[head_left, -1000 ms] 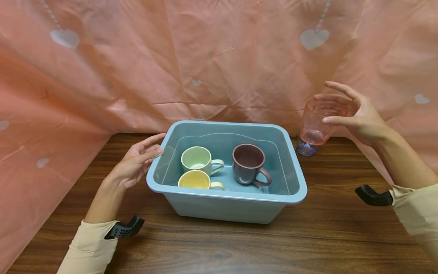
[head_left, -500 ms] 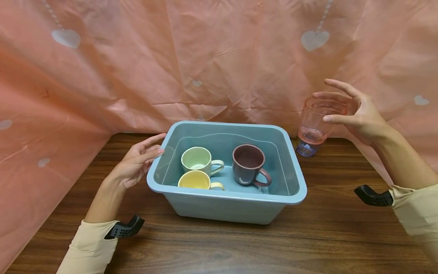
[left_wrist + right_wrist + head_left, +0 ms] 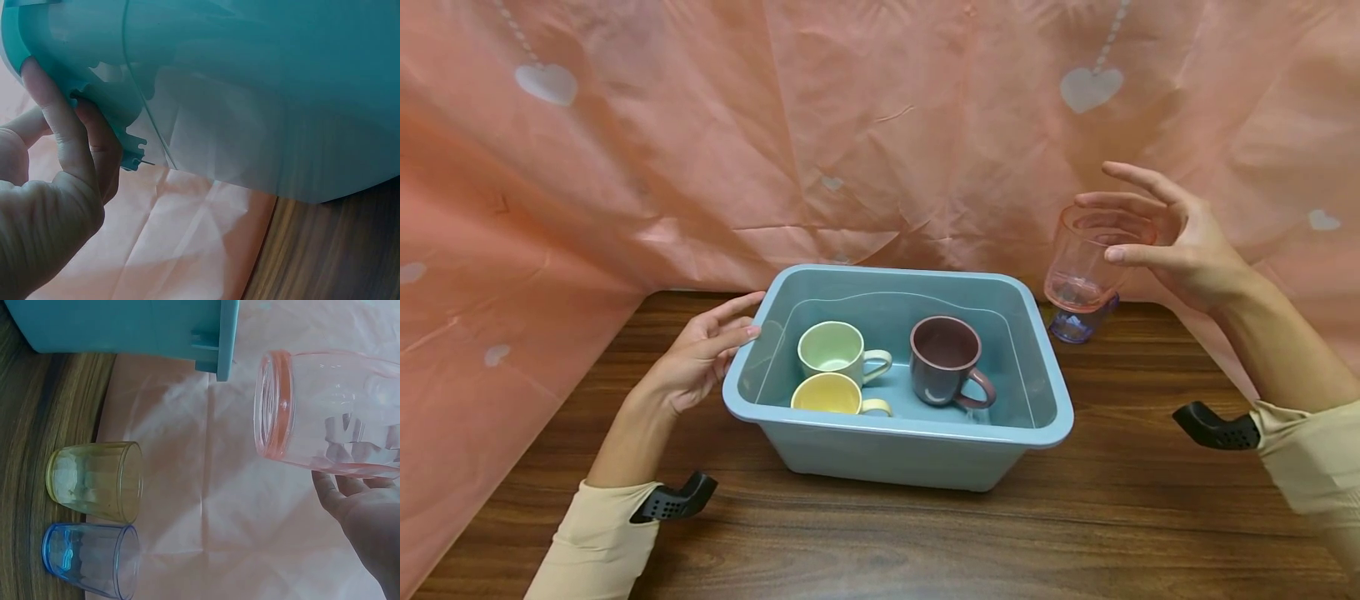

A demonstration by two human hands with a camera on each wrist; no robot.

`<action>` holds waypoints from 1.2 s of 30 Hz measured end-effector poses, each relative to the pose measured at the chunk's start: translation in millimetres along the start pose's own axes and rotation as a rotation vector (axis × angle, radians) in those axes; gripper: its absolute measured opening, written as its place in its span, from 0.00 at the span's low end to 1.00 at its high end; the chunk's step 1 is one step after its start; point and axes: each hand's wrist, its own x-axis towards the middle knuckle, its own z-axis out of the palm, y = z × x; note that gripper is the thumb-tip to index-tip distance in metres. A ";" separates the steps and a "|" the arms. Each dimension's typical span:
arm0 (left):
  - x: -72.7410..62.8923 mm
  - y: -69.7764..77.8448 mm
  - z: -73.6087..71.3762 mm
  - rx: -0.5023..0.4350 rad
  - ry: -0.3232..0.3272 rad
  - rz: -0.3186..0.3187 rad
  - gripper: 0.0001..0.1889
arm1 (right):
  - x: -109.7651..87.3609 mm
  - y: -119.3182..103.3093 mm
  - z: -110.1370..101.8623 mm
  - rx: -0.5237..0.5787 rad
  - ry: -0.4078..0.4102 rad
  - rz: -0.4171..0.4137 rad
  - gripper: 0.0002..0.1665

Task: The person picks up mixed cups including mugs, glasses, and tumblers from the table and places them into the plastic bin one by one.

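Observation:
My right hand (image 3: 1187, 242) holds a clear pink drinking glass (image 3: 1075, 271) upright in the air, thumb on the near side and fingers behind. Below it a clear blue glass (image 3: 1071, 327) stands on the table, partly hidden by the pink one in the head view. Beside the blue glass, a yellow glass (image 3: 94, 481) shows in the right wrist view. My left hand (image 3: 696, 358) grips the left rim of a light blue plastic bin (image 3: 895, 454). Inside the bin are a green mug (image 3: 829, 346), a yellow mug (image 3: 826, 393) and a dark purple mug (image 3: 943, 358).
The bin stands on a dark wooden table (image 3: 880, 542). A pink cloth with white hearts (image 3: 880, 125) hangs behind and along the sides, close to the glasses. Black wrist mounts (image 3: 676, 497) stick out at both sleeves.
My right hand has risen a little and shifted left with the pink glass, showing more of the blue glass under it. The left hand, bin and mugs stay put.

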 end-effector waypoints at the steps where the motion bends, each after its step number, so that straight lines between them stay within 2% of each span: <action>1: 0.1 -0.1 0.0 0.000 0.001 0.001 0.32 | 0.5 -0.1 0.8 -0.006 0.007 -0.001 0.49; 5: 1.0 -0.4 0.2 -0.012 -0.001 0.008 0.31 | 1.9 -1.6 4.5 -0.021 0.032 -0.001 0.49; 9: 1.7 -0.6 0.6 -0.026 -0.001 0.014 0.30 | 2.5 -3.9 8.4 -0.020 0.018 0.001 0.49; 12: 1.6 -0.5 0.8 -0.027 0.002 0.015 0.30 | 3.3 -6.4 11.9 -0.062 0.022 0.012 0.49; 15: 1.4 -0.4 1.0 -0.025 0.004 0.013 0.31 | 4.3 -7.3 14.4 -0.063 -0.001 0.012 0.50; 22: 0.5 -0.4 1.1 -0.017 0.004 0.013 0.31 | 7.6 -2.1 15.5 0.060 -0.114 -0.034 0.50; 36: 0.0 -1.2 0.3 -0.010 0.003 0.006 0.31 | 10.3 1.1 27.6 0.045 -0.149 -0.045 0.52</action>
